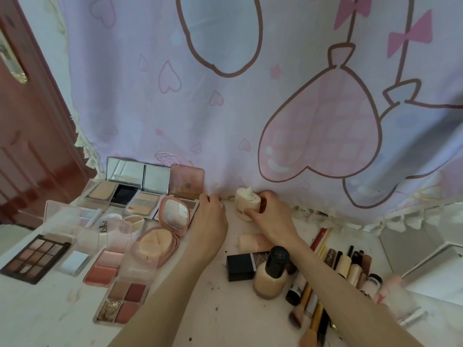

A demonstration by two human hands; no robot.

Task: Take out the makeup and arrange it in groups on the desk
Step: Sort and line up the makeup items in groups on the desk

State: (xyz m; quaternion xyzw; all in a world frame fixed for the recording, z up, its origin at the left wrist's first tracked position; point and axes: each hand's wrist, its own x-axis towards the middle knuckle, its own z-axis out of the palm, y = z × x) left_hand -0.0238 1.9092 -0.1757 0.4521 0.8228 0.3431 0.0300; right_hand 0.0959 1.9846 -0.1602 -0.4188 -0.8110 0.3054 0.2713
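My right hand point(271, 217) grips a cream pump bottle point(246, 205) lying tilted at the back of the white desk point(220, 291), by the curtain hem. My left hand point(209, 219) rests with loosely curled fingers beside the open pink compact point(162, 231) and holds nothing. Open palettes fill the left: a dark eyeshadow palette point(35, 257), a blush palette point(106, 266), a four-pan palette point(122, 300) and mirrored powder palettes point(130, 190). A foundation bottle point(271, 274) with a black cap stands before my right forearm, next to a black box point(241, 266) and a pale tube point(253, 242).
Brushes, pencils and tubes point(345, 267) lie in a row on the right, some under my right forearm. A pink and lilac curtain point(225, 108) hangs behind the desk. A red door point(30, 136) stands at the left, a grey bin point(421, 244) at the right.
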